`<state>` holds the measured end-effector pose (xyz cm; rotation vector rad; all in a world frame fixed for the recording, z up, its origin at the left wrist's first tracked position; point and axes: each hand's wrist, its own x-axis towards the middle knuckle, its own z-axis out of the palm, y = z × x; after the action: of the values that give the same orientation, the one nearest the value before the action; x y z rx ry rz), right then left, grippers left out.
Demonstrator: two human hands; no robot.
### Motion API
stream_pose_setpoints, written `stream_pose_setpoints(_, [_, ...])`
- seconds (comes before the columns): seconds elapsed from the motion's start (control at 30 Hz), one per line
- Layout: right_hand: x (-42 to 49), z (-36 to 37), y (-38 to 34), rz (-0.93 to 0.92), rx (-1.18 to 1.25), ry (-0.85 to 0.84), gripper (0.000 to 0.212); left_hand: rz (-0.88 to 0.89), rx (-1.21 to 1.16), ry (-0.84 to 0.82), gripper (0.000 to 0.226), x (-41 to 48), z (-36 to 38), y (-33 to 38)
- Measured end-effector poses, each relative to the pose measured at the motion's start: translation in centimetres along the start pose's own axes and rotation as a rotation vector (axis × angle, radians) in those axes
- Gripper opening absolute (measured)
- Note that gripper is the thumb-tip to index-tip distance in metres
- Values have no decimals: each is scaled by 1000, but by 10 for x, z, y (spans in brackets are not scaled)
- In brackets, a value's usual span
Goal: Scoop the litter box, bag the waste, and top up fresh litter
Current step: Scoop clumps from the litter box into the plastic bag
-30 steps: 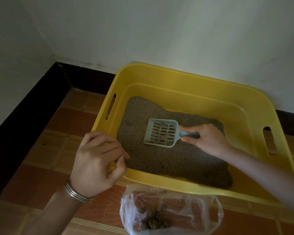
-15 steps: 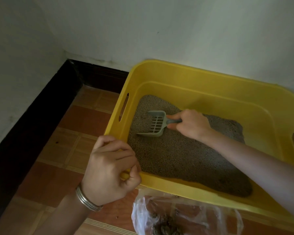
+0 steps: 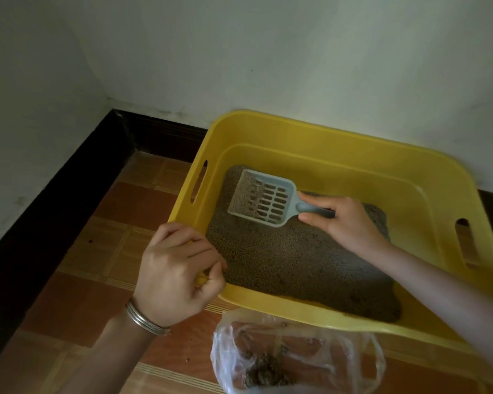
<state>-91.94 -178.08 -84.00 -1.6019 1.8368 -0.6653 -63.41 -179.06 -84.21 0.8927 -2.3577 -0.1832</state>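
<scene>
A yellow litter box (image 3: 319, 132) stands on the floor against the wall, with grey-brown litter (image 3: 291, 260) spread over its bottom. My right hand (image 3: 345, 223) grips the handle of a grey-blue slotted scoop (image 3: 261, 199), held level above the litter near the box's far left corner, with some litter lying in its front part. My left hand (image 3: 177, 268) is closed over the box's near left rim corner. A clear plastic bag (image 3: 293, 356) sits open on the floor in front of the box, with dark clumps of waste at its bottom.
The floor (image 3: 103, 251) is brown and orange tile. White walls meet in a corner at the left, with a black skirting board (image 3: 49, 200) along them. The box has slot handles in its left and right walls.
My right hand has raised the scoop out of the litter near the far left corner, now level with litter in it. My left hand stays on the rim.
</scene>
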Motion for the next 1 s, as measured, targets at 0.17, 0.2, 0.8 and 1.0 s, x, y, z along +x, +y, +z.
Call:
stream_pose_setpoints(0.17, [-22,-22,5,39,-2,-28,40,18,47,-36,29,0,-2,1])
stream_pose_setpoints(0.2, [-27,-24,6,51,-2,-42,40,16,52,-38,29,0,-3,2])
stream_pose_setpoints(0.8, [-82,-28,14,96,2,-87,41,26,94,-86,32,-1,-8,7])
stream_pose_setpoints(1.0, [-107,-41,-11,65,65,-36,38,32,137,-138,30,-4,-10,8])
